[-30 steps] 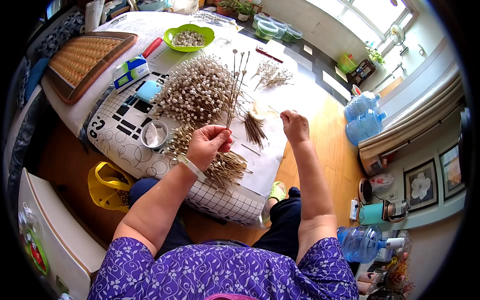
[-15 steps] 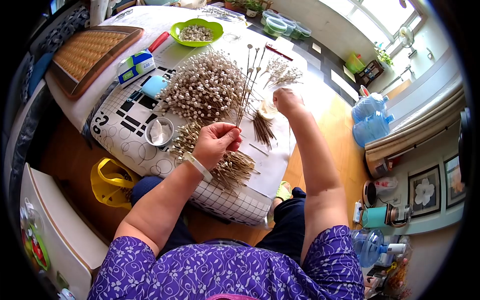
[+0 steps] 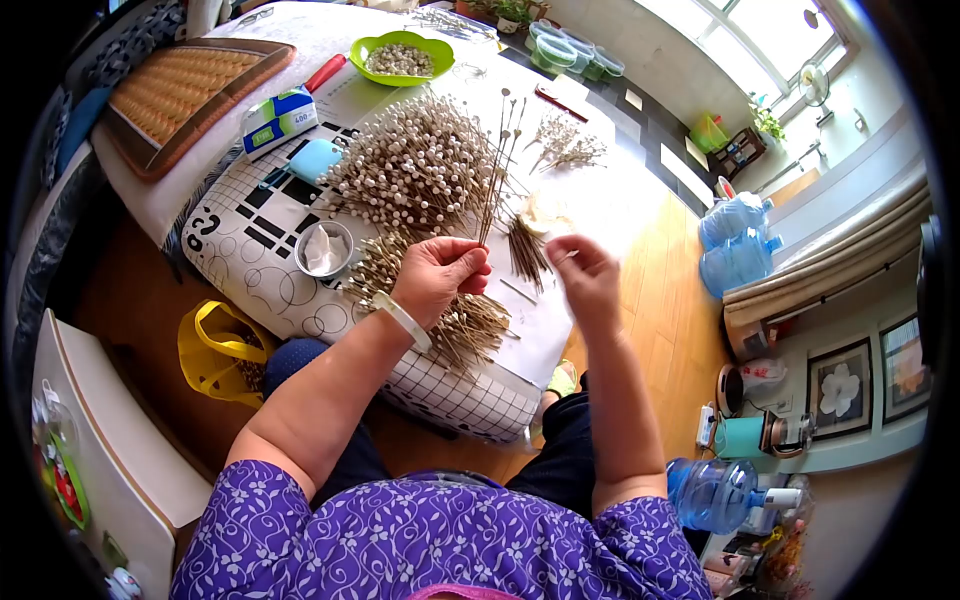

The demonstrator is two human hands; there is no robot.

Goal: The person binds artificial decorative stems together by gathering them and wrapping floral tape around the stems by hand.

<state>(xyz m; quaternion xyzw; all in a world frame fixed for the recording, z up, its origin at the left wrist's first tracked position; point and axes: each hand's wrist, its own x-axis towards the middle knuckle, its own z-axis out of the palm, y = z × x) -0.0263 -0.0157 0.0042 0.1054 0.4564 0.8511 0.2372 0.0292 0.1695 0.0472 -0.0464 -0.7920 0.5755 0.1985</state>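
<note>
Pinched between the thumb and fingers of my left hand [image 3: 440,280] are several thin brown stems [image 3: 498,170], which stand upright with small heads at the top. My right hand [image 3: 585,275] is to the right, blurred, its fingers drawn together; whether it holds anything is hard to make out. Behind my left hand lies a large pile of stems with white beads [image 3: 410,165]. A second bunch of pale-tipped stems [image 3: 460,325] lies under and beside my left wrist. A bundle of bare brown sticks [image 3: 526,252] rests between my hands, next to a cream-coloured coil [image 3: 545,213].
A green bowl of beads [image 3: 400,60] stands at the back. Left of the pile are a blue case [image 3: 316,160], a tissue pack [image 3: 280,122] and a small cup with white material [image 3: 324,250]. A yellow bag [image 3: 222,352] is on the floor at the left.
My right hand moved from beside the cream coil down and towards me. My left hand still pinches the stems. The view has shifted slightly.
</note>
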